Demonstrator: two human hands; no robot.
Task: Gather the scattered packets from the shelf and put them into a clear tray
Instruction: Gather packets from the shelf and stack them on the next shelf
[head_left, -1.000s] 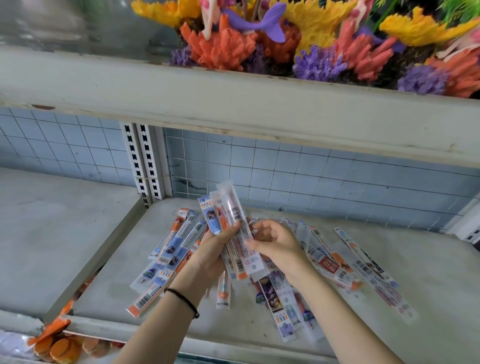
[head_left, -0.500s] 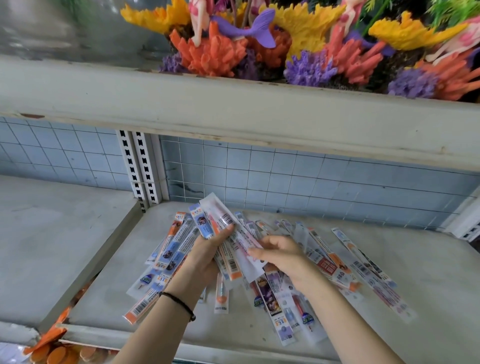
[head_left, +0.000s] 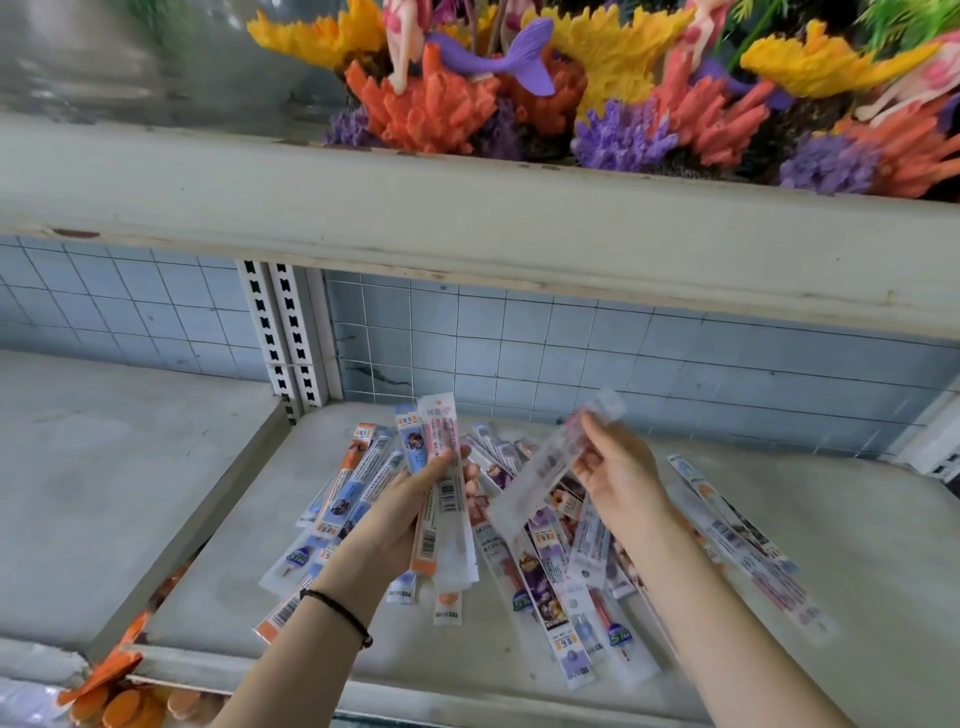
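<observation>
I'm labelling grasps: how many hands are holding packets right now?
2. The left hand grips a bundle of packets above the left side of the pile; the right hand pinches a single clear packet above its middle. No hand is hidden.

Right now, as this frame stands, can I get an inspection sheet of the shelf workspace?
Surface: worn grey shelf.
Job's things: loose packets strewn mid-shelf; bundle of packets and single packet in hand; clear tray not in view.
Clutter: orange items below the shelf's front-left corner.
Hands: left hand grips the bundle; right hand pinches the single packet above the pile.
Cables: nothing seen.
Surroundings: tiled wall behind; coral ornaments on the shelf above.
</observation>
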